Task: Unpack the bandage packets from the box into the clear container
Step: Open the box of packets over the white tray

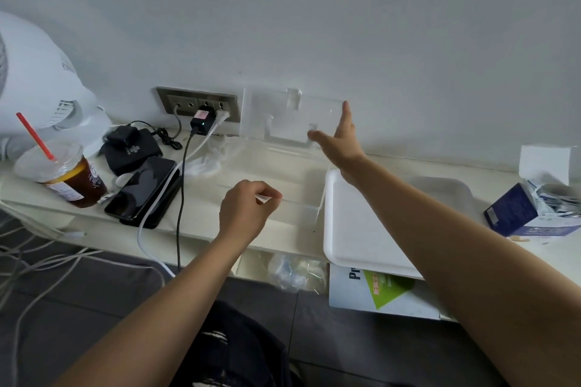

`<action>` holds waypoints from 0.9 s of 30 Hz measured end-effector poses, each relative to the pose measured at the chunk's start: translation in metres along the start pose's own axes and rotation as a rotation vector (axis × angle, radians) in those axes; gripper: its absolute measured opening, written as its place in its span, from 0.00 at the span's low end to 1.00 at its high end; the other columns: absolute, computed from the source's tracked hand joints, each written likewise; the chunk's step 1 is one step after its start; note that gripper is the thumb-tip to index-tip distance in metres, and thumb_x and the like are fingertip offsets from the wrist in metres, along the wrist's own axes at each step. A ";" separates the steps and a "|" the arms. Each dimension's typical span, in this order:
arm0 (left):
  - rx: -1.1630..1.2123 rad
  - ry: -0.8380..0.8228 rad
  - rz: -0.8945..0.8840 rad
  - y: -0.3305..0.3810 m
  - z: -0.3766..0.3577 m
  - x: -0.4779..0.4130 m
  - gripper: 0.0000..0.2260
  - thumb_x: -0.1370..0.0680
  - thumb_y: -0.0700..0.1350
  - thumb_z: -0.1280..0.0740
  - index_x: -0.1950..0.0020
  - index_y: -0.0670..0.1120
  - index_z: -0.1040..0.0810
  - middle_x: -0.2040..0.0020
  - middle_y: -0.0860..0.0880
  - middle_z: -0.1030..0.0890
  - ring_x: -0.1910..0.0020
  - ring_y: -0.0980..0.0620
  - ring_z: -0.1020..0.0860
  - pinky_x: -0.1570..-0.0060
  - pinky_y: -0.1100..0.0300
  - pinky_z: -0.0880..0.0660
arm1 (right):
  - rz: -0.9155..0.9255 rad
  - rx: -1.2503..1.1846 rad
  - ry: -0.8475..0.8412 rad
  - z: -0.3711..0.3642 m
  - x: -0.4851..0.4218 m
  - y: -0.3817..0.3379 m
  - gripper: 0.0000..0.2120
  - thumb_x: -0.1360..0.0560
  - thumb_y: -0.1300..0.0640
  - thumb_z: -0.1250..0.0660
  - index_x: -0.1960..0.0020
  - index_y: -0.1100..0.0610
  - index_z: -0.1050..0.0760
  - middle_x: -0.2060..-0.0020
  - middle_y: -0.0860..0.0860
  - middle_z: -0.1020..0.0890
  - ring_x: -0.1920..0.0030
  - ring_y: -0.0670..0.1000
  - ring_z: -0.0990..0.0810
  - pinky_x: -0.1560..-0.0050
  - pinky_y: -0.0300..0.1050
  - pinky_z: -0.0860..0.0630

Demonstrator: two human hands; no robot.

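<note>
A clear container (301, 198) sits on the shelf in the middle, its hinged clear lid (283, 113) raised against the wall. My left hand (248, 210) pinches the container's near rim with curled fingers. My right hand (341, 141) reaches to the lid's right edge with fingers straight, touching it. At the far right a blue and white box (515, 214) lies on its side with its flap open, and several bandage packets (556, 198) spill from its mouth.
A white tray (349, 229) lies right of the container, under my right forearm. To the left are phones (144, 192), a black pouch (129, 148), charging cables, a wall socket (201, 104), an iced drink with a red straw (66, 179) and a white fan (34, 85).
</note>
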State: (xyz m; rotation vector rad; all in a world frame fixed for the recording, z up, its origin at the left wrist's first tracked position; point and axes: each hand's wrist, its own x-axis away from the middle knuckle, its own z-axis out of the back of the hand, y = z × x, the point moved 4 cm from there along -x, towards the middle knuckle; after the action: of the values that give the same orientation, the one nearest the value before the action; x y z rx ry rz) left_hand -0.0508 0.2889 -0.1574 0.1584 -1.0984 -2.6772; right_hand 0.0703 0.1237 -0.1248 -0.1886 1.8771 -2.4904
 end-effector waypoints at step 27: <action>-0.079 -0.330 -0.452 0.171 -0.164 0.027 0.08 0.25 0.49 0.34 0.46 0.53 0.22 0.54 0.57 0.20 0.55 0.53 0.23 0.53 0.58 0.26 | 0.000 0.624 0.609 0.280 0.114 0.058 0.06 0.31 0.57 0.35 0.54 0.54 0.29 0.65 0.47 0.25 0.60 0.53 0.26 0.59 0.48 0.28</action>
State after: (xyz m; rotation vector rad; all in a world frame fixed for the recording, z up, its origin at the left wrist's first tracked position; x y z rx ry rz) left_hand -0.0144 0.0526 -0.1540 -0.0626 -1.1576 -3.2352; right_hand -0.0164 -0.1703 -0.0949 0.6380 1.0677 -3.2122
